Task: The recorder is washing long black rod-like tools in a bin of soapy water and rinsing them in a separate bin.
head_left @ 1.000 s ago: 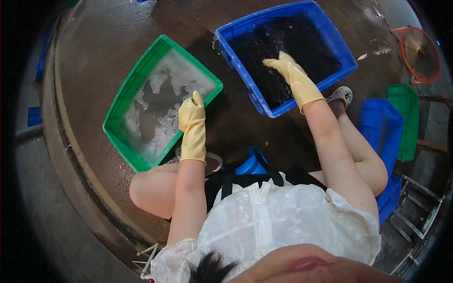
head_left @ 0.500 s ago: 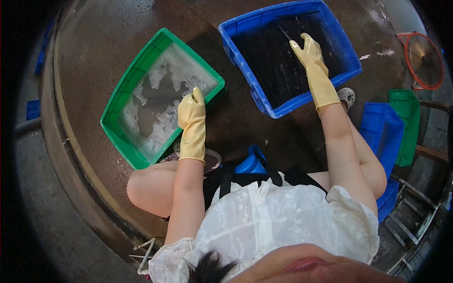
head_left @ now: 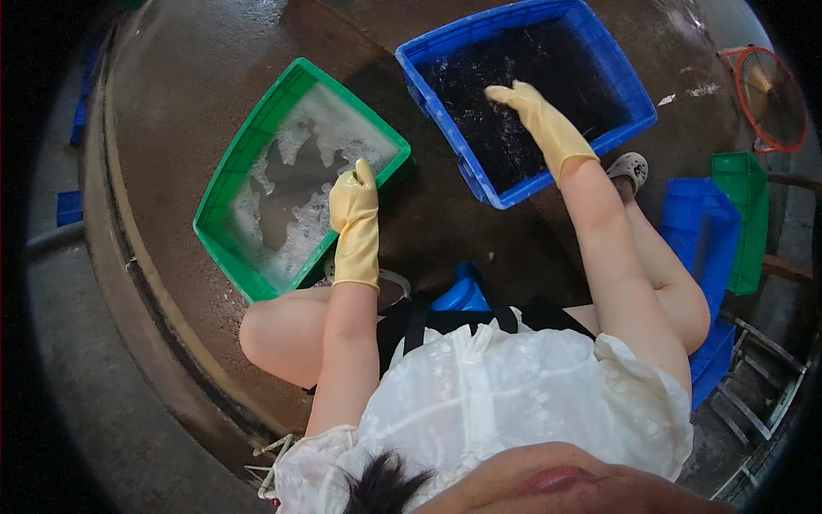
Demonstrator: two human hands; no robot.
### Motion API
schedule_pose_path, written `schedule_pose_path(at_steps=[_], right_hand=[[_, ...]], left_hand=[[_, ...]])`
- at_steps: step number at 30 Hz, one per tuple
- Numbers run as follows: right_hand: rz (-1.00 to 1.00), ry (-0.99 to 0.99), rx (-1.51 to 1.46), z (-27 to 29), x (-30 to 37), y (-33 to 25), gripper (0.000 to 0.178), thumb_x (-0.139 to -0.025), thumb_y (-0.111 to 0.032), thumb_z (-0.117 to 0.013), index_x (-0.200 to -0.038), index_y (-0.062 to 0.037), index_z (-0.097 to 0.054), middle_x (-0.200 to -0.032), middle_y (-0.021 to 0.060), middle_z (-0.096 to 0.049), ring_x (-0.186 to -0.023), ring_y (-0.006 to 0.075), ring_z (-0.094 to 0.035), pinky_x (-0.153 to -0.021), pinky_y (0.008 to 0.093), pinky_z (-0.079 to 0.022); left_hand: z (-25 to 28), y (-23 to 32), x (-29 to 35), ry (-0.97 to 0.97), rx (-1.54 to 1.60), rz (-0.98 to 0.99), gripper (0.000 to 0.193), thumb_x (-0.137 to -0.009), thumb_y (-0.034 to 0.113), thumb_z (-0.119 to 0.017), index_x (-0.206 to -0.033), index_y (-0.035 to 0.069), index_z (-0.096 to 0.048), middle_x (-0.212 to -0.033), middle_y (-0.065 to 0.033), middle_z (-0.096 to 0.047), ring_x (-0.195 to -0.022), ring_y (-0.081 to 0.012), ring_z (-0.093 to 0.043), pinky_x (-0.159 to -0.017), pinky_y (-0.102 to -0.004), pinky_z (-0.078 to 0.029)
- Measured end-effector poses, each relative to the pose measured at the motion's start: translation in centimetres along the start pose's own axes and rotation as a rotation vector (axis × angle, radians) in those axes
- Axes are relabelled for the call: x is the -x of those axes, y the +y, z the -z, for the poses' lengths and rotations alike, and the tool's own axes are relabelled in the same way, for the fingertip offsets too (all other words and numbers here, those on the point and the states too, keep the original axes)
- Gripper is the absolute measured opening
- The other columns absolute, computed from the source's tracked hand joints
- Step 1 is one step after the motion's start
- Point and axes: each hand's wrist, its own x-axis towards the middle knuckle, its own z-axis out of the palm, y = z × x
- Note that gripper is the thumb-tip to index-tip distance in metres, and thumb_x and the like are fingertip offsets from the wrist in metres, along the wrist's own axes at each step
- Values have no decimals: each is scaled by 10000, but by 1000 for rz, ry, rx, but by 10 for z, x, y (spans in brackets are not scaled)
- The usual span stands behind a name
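Observation:
Both my hands wear pale yellow rubber gloves. My left hand (head_left: pixel 353 199) is closed above the near right edge of a green tub (head_left: pixel 224 184), its thumb pointing up and its fingers curled; whatever they hold, if anything, is hidden. Murky greyish water (head_left: pixel 287 206) with patches of white foam stands in that tub. Over a blue tub (head_left: pixel 499 195) on the right reaches my right hand (head_left: pixel 529 110), its fingers stretched out to the left and nothing visible in them. Dark contents (head_left: pixel 556 64) with thin light streaks fill the blue tub; their kind I cannot tell.
Wet brown floor (head_left: pixel 180 111) surrounds the tubs. To the right are stacked blue crates (head_left: pixel 698 227), a green crate (head_left: pixel 743 214), a round orange-rimmed fan (head_left: pixel 771 98) and a metal ladder-like frame (head_left: pixel 758 377). A blue object (head_left: pixel 462 291) sits between my legs.
My right hand has moved left and slightly nearer over the blue tub. A thin strand seen beside its fingertips no longer shows there. My left hand keeps its place by the green tub.

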Motion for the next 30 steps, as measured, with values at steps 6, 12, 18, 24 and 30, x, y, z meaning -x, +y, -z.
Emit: schedule_pose_path(at_steps=[6, 12, 18, 24, 30], right_hand=[[-3, 185, 943, 24, 34, -32, 637, -915, -438, -693, -1365, 3, -593, -1380, 218, -619, -1270, 397, -593, -1081, 484, -460], [105, 327, 745, 48, 59, -12, 851, -836, -569, -751, -1371, 65, -563, -1369, 275, -605, -1325, 390, -555, -1114, 459, -443], [-179, 209, 999, -5, 91, -43, 1231, -713, -743, -766, -1557, 34, -318, -1539, 291, -426, -1415, 382, -466, -1155, 453, -422], [-202, 149, 870, -4, 84, -31, 876, -822, -453, -811, -1491, -10, -460, -1432, 206, -583, -1337, 346, -549, -1152, 403, -401], [50, -194, 300, 26, 47, 1, 684, -839, -308, -813, -1382, 34, -578, -1373, 166, -620, -1282, 246, -567, -1106, 353, -421]], left_hand=[[-5, 20, 8, 351, 75, -165, 492, -885, 389, -711, -1237, 51, -656, -1305, -217, -633, -1163, -407, -612, -946, -489, -505], [-15, 162, 69, 73, 842, -504, 515, -851, 161, -763, -1311, 13, -585, -1300, -163, -592, -1253, -302, -564, -1064, -354, -443], [-19, 223, 89, -601, 989, 543, 1069, -808, 511, -799, -1631, 143, -225, -1656, -187, -280, -1509, -349, -301, -1179, -505, -314], [-68, 232, 51, -520, 840, 691, 1104, -768, 415, -858, -1641, 290, -193, -1643, -169, -310, -1465, -374, -368, -1141, -553, -365], [-80, 199, 26, -35, 2573, 2015, 715, -906, 179, -714, -1542, 151, -387, -1478, -150, -522, -1346, -361, -517, -1172, -513, -387]])
